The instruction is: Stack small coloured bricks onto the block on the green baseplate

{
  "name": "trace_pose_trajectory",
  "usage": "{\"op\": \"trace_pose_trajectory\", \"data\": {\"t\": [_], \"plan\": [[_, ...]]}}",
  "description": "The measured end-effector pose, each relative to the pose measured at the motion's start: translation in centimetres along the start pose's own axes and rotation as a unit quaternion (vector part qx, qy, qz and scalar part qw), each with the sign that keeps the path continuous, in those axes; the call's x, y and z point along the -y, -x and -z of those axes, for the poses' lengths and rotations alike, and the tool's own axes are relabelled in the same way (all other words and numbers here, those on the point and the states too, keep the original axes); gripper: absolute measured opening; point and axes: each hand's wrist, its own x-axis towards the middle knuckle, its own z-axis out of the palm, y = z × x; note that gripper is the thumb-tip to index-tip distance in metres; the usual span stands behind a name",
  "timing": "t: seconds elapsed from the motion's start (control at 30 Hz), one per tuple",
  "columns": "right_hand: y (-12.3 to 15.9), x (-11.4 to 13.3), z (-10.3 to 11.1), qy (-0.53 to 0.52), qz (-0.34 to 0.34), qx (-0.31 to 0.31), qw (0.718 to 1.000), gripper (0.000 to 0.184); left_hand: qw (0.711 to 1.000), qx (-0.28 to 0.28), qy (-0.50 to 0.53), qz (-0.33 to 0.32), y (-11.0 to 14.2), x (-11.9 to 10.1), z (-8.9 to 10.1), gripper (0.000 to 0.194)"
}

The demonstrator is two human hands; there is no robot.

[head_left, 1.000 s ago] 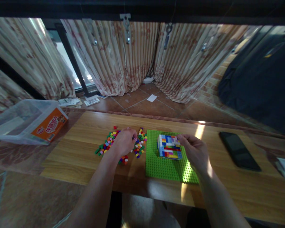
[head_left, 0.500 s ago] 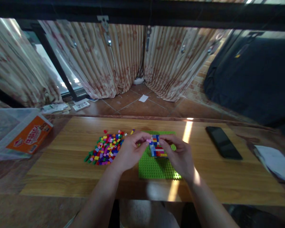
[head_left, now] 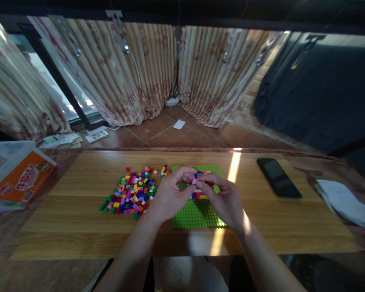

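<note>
A small pink toy brick [head_left: 194, 181] is pinched between the fingertips of my left hand [head_left: 174, 192] and my right hand [head_left: 223, 197], which meet above the block structure. That structure [head_left: 197, 196], built of many-coloured bricks, stands on a green studded baseplate [head_left: 194, 217]; my hands cover much of it. To the left of my left hand, a heap of loose coloured bricks [head_left: 130, 192] is spread over the wooden table [head_left: 79, 211].
A black phone [head_left: 279, 177] rests on the table's right part, with white papers [head_left: 346, 202] beyond it. At the far left is a clear plastic box [head_left: 18, 178] with an orange label. Patterned curtains [head_left: 146, 73] hang behind the table.
My left hand has come from the loose bricks to the structure, bringing the pink brick. My right hand has closed in on that brick from the structure's side. The view has swung right.
</note>
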Motion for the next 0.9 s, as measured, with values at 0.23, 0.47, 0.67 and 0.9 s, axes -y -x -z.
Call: {"op": "trace_pose_trajectory", "data": {"t": [0.23,0.47,0.67,0.9], "plan": [[-0.3,-0.2,0.4,-0.038,-0.02,0.033,0.999,0.011,0.997,0.007,-0.074,-0.015,-0.1,-0.6,0.1,0.027],[-0.8,-0.7,1.8,-0.115,-0.084,-0.02,0.99,0.008,0.992,0.004,-0.124,-0.028,-0.3,-0.5,0.6,0.027],[-1.6,-1.8,5.0,-0.043,-0.113,-0.08,0.989,0.014,0.988,-0.066,-0.136,0.008,-0.7,0.6,1.3,0.022],[-1.1,-3.3,3.9,-0.068,-0.152,-0.02,0.986,0.016,0.988,-0.067,-0.133,0.028,-0.7,0.8,1.2,0.02]]}}
